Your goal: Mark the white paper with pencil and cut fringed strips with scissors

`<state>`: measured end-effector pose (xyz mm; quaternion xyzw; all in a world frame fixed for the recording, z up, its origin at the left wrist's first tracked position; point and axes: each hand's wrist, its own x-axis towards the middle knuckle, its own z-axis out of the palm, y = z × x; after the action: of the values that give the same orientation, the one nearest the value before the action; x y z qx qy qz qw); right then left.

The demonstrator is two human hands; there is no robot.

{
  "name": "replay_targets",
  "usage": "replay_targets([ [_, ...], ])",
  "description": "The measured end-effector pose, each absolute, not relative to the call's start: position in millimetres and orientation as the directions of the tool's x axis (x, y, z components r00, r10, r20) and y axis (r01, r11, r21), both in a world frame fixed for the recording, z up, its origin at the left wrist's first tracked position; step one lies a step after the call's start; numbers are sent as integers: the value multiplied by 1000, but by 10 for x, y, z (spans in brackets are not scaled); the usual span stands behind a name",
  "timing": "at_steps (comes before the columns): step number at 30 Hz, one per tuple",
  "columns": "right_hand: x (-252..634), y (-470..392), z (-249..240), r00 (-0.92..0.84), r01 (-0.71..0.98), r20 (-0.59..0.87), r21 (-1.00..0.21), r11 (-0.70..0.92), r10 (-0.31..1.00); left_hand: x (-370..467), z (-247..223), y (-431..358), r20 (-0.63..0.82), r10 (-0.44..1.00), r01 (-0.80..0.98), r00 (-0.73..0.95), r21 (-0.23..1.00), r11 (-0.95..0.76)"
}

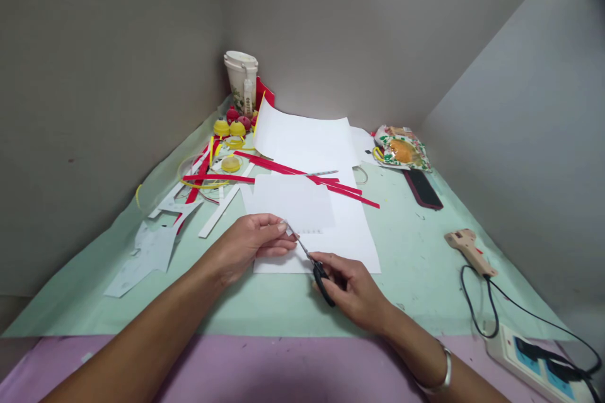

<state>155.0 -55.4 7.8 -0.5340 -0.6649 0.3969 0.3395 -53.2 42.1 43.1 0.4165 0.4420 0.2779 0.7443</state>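
Above the near part of the white paper, my left hand (262,234) pinches a small whitish piece (289,230), too small to make out fully. My right hand (352,286) is closed round the black handles of a pair of scissors (321,277). The scissor blades point up and left and meet the small piece at my left fingertips. Beneath both hands lie white paper sheets (350,245), one on top of another. Several red strips (302,170) and a pencil (324,172) lie across the sheets' far part.
Left are white offcuts (151,252), yellow pieces (230,165) and, behind, a lidded cup (241,79). On the right lie a printed packet (404,148), a phone (423,189) and a glue gun (471,252), its cord near a power strip (529,359). Walls rise behind and beside.
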Motion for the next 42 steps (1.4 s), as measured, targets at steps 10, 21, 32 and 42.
replay_targets([
  [10,1557,-554,76,-210,431,22,-895,113,978,-534,423,428,-423,782,-51,458,866,498],
  [21,1546,-551,108,-199,456,12,-884,104,980,-524,418,418,-417,788,-52,452,870,490],
  [32,1549,-553,71,-198,442,24,-890,111,980,-514,391,411,-418,778,-26,468,874,485],
  [42,1543,-555,112,-201,431,20,-896,107,979,-519,394,414,-416,778,-18,472,877,480],
])
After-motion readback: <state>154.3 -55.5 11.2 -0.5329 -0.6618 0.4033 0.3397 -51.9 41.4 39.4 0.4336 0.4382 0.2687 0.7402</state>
